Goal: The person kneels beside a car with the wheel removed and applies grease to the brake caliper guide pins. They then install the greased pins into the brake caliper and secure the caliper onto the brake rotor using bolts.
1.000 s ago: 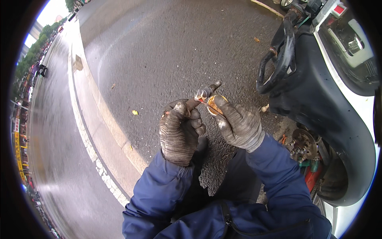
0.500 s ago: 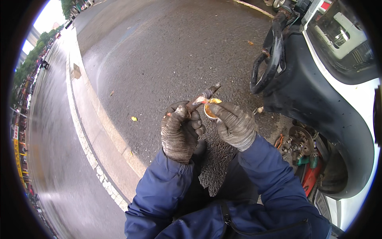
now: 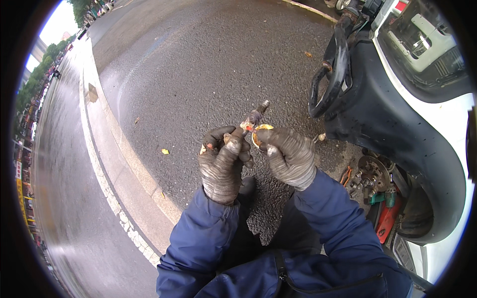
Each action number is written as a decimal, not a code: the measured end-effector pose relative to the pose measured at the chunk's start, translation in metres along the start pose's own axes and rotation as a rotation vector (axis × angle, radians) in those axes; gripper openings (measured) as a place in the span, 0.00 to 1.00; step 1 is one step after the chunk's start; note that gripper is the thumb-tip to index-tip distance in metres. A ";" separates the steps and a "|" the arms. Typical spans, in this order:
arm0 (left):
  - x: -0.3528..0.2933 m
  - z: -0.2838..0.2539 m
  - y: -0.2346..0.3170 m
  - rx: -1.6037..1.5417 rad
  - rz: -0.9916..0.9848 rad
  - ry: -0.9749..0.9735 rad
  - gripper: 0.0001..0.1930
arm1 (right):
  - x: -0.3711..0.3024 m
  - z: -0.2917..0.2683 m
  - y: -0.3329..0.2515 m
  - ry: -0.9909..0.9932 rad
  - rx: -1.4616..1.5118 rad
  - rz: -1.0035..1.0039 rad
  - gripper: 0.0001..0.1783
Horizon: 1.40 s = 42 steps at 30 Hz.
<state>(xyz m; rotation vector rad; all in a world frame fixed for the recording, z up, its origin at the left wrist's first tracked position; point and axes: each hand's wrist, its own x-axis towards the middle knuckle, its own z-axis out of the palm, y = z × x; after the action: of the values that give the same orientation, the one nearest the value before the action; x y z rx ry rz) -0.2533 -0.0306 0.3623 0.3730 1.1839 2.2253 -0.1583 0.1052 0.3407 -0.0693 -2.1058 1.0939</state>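
Both my hands wear dirty grey knit gloves. My left hand [image 3: 224, 164] is closed around one end of a dark, greasy metal rod-like part [image 3: 255, 116], whose other end points away and to the right. Whitish smears and a small red patch show along the part, just beyond the glove. In my right hand [image 3: 292, 158], thumb and fingers pinch a small round tin [image 3: 256, 137] with yellow-brown grease-like stuff inside. Its rim is right beside the part, and I cannot tell whether they touch. The fingers hide some of both things.
A white and black scooter-like vehicle [image 3: 382, 114] stands at the right, with a black tube bar [image 3: 342, 74] jutting out. Beneath it are a metal disc hub [image 3: 376, 174], a red piece [image 3: 387, 222] and orange-handled pliers [image 3: 346, 175]. A pale kerb [image 3: 144, 181] runs along the left.
The rod-like part has turned a little steeper, and its far end has shifted left. My right hand has moved slightly left with the tin, staying beside the part.
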 end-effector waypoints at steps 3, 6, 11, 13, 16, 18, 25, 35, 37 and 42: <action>-0.003 0.003 -0.002 0.204 0.147 0.005 0.20 | 0.004 -0.002 -0.011 0.003 0.430 0.311 0.13; -0.006 0.003 -0.004 0.324 0.246 0.012 0.18 | 0.010 -0.004 -0.022 0.080 0.852 0.644 0.14; -0.006 -0.001 -0.008 0.381 0.291 -0.025 0.17 | 0.017 -0.001 -0.028 0.127 0.936 0.816 0.16; -0.004 -0.003 -0.010 0.462 0.352 -0.029 0.17 | 0.018 -0.001 -0.028 0.091 0.998 0.897 0.16; -0.004 -0.007 -0.012 0.549 0.397 -0.033 0.17 | 0.019 -0.003 -0.028 0.018 1.038 0.986 0.15; -0.003 -0.008 -0.013 0.602 0.422 -0.032 0.17 | 0.019 -0.006 -0.028 -0.044 1.006 0.942 0.13; -0.003 -0.007 -0.012 0.561 0.431 -0.043 0.18 | 0.019 -0.015 -0.028 0.066 1.056 0.773 0.11; -0.005 -0.004 -0.012 0.481 0.366 -0.062 0.18 | 0.015 -0.008 -0.029 0.041 1.058 0.900 0.10; -0.006 -0.004 -0.013 0.573 0.410 -0.067 0.18 | 0.017 -0.013 -0.031 0.014 0.925 0.844 0.10; -0.008 -0.005 -0.016 0.734 0.525 -0.114 0.18 | 0.036 -0.025 -0.024 -0.046 0.640 0.829 0.12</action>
<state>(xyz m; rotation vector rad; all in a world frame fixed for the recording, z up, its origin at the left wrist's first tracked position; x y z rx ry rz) -0.2435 -0.0322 0.3468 1.1992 1.9901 2.0376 -0.1616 0.1197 0.3880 -0.6489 -1.6683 2.2175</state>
